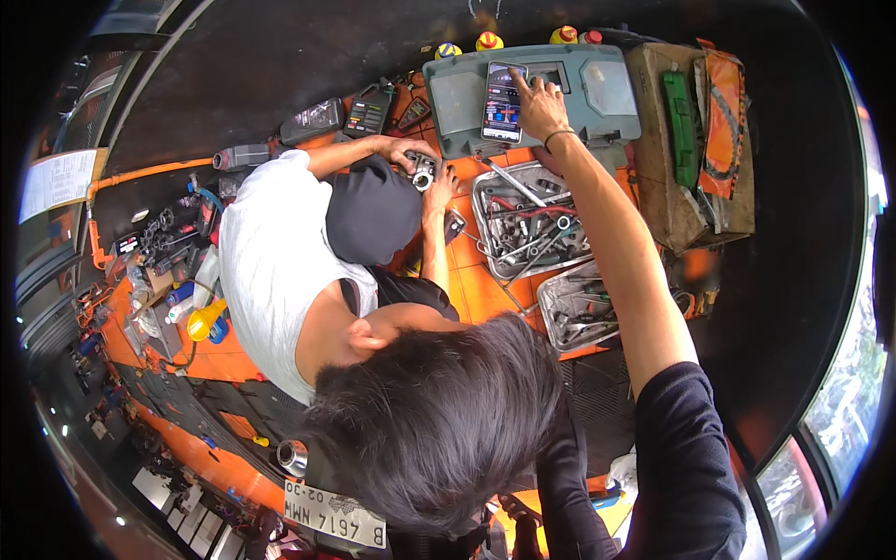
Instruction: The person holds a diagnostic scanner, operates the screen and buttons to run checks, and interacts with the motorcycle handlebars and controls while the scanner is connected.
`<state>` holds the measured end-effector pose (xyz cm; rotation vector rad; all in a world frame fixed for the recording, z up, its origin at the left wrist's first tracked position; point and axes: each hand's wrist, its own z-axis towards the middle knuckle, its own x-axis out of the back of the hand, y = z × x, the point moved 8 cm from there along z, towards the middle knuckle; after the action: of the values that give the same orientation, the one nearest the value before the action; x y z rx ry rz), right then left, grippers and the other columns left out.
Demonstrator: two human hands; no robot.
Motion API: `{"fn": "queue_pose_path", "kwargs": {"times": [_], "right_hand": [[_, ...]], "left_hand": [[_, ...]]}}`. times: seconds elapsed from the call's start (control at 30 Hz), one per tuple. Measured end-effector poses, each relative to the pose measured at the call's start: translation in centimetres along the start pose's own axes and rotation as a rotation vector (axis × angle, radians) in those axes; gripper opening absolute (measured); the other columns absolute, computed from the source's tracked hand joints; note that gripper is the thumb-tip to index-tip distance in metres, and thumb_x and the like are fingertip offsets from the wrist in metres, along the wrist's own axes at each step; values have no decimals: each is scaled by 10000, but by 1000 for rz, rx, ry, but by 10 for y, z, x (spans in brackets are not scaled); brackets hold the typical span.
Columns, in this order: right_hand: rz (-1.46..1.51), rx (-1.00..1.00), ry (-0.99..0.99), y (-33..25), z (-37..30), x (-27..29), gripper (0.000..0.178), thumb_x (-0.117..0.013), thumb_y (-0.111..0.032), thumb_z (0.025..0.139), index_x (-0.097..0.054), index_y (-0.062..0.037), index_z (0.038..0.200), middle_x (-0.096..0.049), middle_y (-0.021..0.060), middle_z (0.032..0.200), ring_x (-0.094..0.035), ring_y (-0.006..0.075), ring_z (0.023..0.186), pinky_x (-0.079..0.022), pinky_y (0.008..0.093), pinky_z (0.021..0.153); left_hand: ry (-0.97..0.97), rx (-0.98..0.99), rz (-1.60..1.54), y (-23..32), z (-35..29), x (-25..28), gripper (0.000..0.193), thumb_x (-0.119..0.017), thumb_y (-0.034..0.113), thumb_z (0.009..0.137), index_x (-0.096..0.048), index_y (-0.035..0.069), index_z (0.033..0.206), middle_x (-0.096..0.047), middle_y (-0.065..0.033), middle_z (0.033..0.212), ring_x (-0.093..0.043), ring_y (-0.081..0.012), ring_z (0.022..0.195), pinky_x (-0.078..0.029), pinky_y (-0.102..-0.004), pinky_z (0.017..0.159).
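Note:
My right hand (544,110) reaches in from the lower right, in a short black sleeve with a thin dark band at the wrist. Its index finger is stretched out onto the screen of a phone (502,110). The other fingers are loosely bent and grip nothing. The phone lies on a grey-green plastic case (459,91). My left hand is out of view. To the left, a co-worker in a dark cap (373,213) and white shirt (266,252) has both hands on a grey metal part (423,172) with a round opening.
A metal tray (481,210) of wrenches and a smaller tool tray (551,327) lie below my forearm. At right stands a cardboard box (653,140) with a green case (681,126). Another person's dark-haired head (439,420) fills the lower middle. A yellow-ended tool (203,320) lies left.

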<state>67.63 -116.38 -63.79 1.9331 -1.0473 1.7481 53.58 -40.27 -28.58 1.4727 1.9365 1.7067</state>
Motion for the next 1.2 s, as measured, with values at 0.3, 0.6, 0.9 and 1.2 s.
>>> {"fn": "queue_pose_path", "kwargs": {"times": [0.3, 0.6, 0.9, 1.2], "right_hand": [[-13, 15, -83, 0, 0, -1, 815, -651, -177, 823, -274, -284, 1537, -541, 208, 1291, -518, 404, 1210, -411, 498, 1029], [303, -69, 227, 11, -26, 29, 881, -655, -81, 752, -255, -191, 1529, -507, 233, 1279, -508, 418, 1188, -417, 503, 1007], [376, -267, 28, 94, -341, 7, 972, -632, 60, 712, -160, -96, 1547, -442, 308, 1323, -515, 500, 1142, -478, 515, 919], [117, -77, -694, 50, -630, 11, 638, -626, -131, 815, -374, -19, 1391, -583, 263, 1182, -596, 437, 1035, -502, 509, 871]], "left_hand": [[-37, 39, 22, 1, 3, -3, 533, -488, 348, 981, -481, -32, 1354, -521, -177, 1360, -561, -311, 1170, -447, -461, 1038], [31, 85, 19, -9, 10, 37, 517, -492, 330, 980, -499, -47, 1334, -527, -178, 1354, -566, -310, 1163, -452, -461, 1034], [163, 149, -42, 14, -9, 167, 502, -495, 311, 978, -516, -62, 1313, -534, -180, 1349, -570, -308, 1157, -458, -461, 1029], [499, 161, -458, -9, -102, 498, 455, -489, 279, 976, -549, -56, 1279, -580, -185, 1278, -612, -288, 1087, -502, -469, 975]]}}
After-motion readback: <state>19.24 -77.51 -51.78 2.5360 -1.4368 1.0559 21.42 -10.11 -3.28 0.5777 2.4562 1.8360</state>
